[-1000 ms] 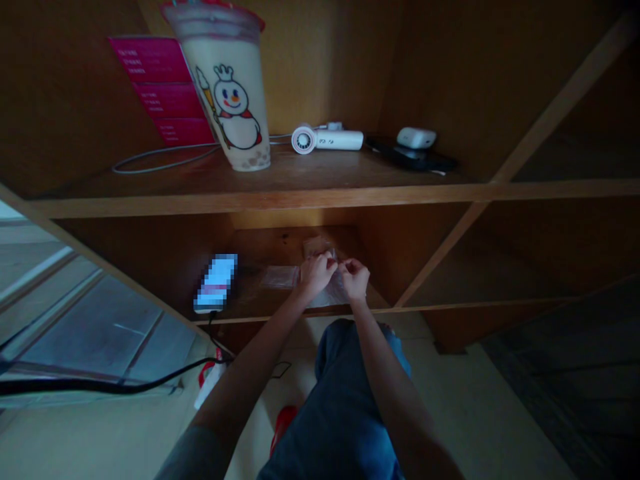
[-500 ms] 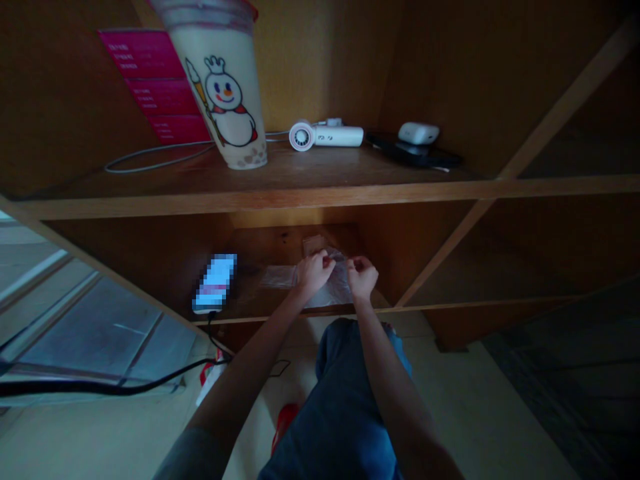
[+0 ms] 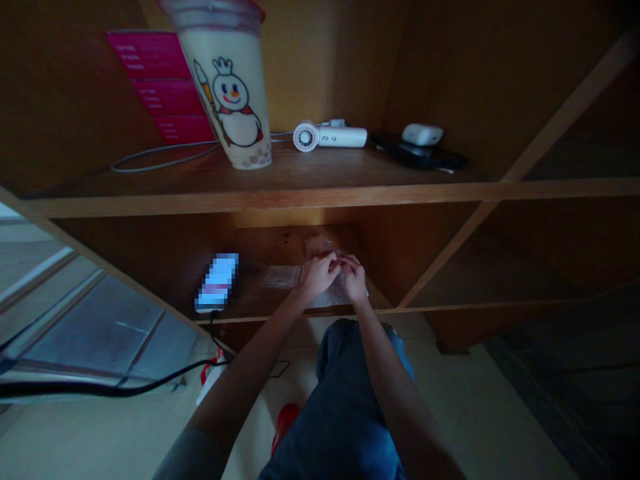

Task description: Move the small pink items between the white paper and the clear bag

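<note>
On the lower shelf, my left hand (image 3: 320,273) has its fingers pinched at the top of a clear plastic bag (image 3: 327,297). Close against it on the right, my right hand (image 3: 353,278) is closed too, its fingertips meeting the left ones at the bag's edge. The bag lies under and between both hands, and its upper part is mostly hidden by the fingers. Left of my left hand, another flat clear plastic bag (image 3: 281,276) rests on the shelf. A further piece of clear plastic (image 3: 316,245) shows behind the hands.
A lit phone (image 3: 217,283) with a black cable leans at the lower shelf's left. On the upper shelf (image 3: 300,199) stand a lidded drink cup (image 3: 233,100), a pink box (image 3: 160,87), a small white fan (image 3: 330,137) and a white earbud case (image 3: 423,135) on a dark flat object.
My right hand has moved left, bringing its fingers from apart to touching my left hand's. My left hand has shifted slightly right. The whole view has moved a little.
</note>
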The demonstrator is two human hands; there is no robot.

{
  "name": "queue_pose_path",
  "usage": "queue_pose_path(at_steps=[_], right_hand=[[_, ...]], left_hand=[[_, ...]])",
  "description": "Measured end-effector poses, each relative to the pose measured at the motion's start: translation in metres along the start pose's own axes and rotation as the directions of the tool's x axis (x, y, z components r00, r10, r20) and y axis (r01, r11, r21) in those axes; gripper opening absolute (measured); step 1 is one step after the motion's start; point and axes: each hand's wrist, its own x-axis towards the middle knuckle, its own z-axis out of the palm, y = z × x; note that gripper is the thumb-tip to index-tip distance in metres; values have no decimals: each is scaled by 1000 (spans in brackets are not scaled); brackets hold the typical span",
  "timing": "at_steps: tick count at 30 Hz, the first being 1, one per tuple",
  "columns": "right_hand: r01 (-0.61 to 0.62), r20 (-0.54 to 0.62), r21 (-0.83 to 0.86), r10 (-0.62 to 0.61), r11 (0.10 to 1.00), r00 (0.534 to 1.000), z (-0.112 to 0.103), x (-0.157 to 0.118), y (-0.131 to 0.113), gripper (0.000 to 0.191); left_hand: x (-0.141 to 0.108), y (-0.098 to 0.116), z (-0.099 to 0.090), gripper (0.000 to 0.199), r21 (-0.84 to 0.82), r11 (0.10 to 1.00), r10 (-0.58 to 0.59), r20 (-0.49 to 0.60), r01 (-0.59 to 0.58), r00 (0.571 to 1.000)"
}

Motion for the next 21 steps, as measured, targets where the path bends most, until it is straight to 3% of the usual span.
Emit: queue_pose_path(at_steps=[6,9,11,14,16,18,21], right_hand=[[-85,54,61,82,995,995,3,-3,-6,31],[-75,16,74,75,994,997,3,-3,-6,31],[-101,-33,108,105,989,994,3,-1,-5,29],[-208,-116,191,232,959,966,1,1,-2,34],[-285,-128,267,327,921,936,0,2,-1,39],[-334,-99,344,387,878,917,-1,2,0,42],[-359,-71,425,426,831,902,-1,4,3,45]], left_hand=[[2,1,7,14,-56,974,215,-84,-221,973],[0,-4,8,12,-104,965,229,-121,-241,966],[0,-10,11,15,-192,965,147,-168,-178,975],[4,-23,19,22,-341,940,-105,-244,16,964],[8,-33,26,27,-431,896,-214,-207,107,955],[13,-40,34,29,-533,834,-249,-129,144,960],[16,-45,40,26,-659,745,-224,-95,108,970]])
